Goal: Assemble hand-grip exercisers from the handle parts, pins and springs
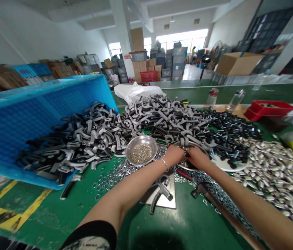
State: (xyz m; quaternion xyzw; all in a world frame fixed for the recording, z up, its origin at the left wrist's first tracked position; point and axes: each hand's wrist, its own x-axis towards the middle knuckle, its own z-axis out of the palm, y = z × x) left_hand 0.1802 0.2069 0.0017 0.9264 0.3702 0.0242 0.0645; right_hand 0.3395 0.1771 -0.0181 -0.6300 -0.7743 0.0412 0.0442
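Note:
Both hands reach into a shallow bowl [191, 168] of small parts, beyond the metal plate. My left hand [174, 155], with a bracelet at the wrist, has its fingers down among the parts at the bowl's left side. Opposite it, my right hand [196, 157] dips in from the right; its fingertips are hidden too. Whether either holds a part cannot be made out. A grey and black handle piece [159, 194] lies on the metal plate [171, 203] nearer to me. Right of it is a hammer [200, 190], partly under my right forearm. A red-handled tool [184, 174] lies below the bowl.
A tipped blue crate [44, 107] spills grey and black handles [104, 135] across the left. A steel bowl [130, 151] holds tiny parts. Loose metal rings [110, 178] lie around it. Black knobs with screws [229, 126], metal sleeves [278, 170] and a red bin [255, 111] are at right.

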